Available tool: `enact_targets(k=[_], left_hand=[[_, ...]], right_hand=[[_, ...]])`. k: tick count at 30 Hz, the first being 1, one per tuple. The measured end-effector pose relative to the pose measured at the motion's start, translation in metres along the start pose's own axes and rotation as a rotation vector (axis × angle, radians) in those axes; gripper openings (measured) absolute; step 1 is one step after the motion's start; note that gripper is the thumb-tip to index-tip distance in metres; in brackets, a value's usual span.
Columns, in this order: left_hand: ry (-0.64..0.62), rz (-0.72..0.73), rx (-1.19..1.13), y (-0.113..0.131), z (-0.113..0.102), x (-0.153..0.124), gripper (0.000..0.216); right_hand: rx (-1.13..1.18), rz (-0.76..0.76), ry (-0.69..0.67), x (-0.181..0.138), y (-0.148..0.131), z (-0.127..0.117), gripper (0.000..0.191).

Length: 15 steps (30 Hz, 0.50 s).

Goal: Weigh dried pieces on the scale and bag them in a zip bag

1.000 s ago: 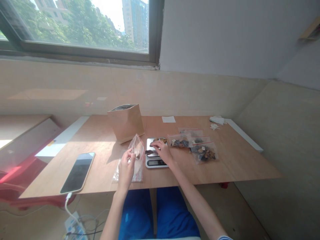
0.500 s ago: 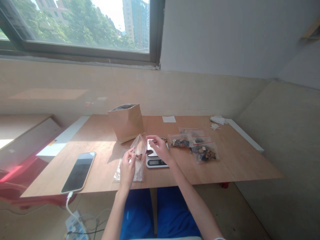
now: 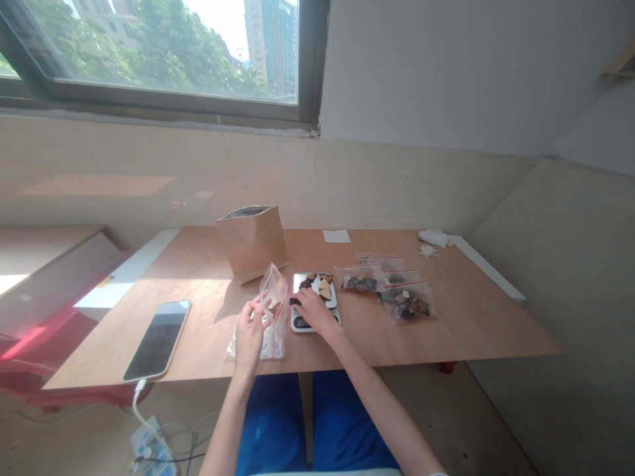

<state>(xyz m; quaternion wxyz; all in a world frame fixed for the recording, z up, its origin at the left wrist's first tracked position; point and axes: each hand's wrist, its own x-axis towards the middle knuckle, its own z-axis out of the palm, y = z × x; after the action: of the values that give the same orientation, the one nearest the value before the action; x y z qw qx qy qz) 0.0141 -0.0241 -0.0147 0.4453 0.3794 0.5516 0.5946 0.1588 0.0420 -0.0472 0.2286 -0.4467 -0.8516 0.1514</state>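
On the wooden surface (image 3: 426,330), a kraft paper bag (image 3: 251,243) stands upright behind and left of a digital scale (image 3: 316,303), w/ filled zip bags (image 3: 405,302) just right of it & a phone (image 3: 156,340) further left. Rough, angular dark & tan chunks (image 3: 320,286) are piled on the scale's flat plate. A clear zip bag (image 3: 274,291) is pinched upright by the left hand (image 3: 249,334), lower part on the surface, while a dark chunk (image 3: 296,301) at the plate's edge is gripped by the right hand (image 3: 316,313).

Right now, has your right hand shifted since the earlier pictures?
Yes: your right hand moved nearer you, now covering the display end of the kitchen scale.
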Motion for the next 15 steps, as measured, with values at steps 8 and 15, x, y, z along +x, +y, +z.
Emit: enact_targets(k=[8, 15], left_hand=[[0.076, 0.031, 0.24, -0.008, -0.001, 0.003, 0.031], [-0.024, -0.05, 0.131, -0.003, 0.008, -0.001, 0.038]], right_hand=[[0.673, 0.272, 0.32, 0.01, -0.019, -0.028, 0.025], [0.656, 0.139, 0.16, 0.025, -0.047, -0.045, 0.022]])
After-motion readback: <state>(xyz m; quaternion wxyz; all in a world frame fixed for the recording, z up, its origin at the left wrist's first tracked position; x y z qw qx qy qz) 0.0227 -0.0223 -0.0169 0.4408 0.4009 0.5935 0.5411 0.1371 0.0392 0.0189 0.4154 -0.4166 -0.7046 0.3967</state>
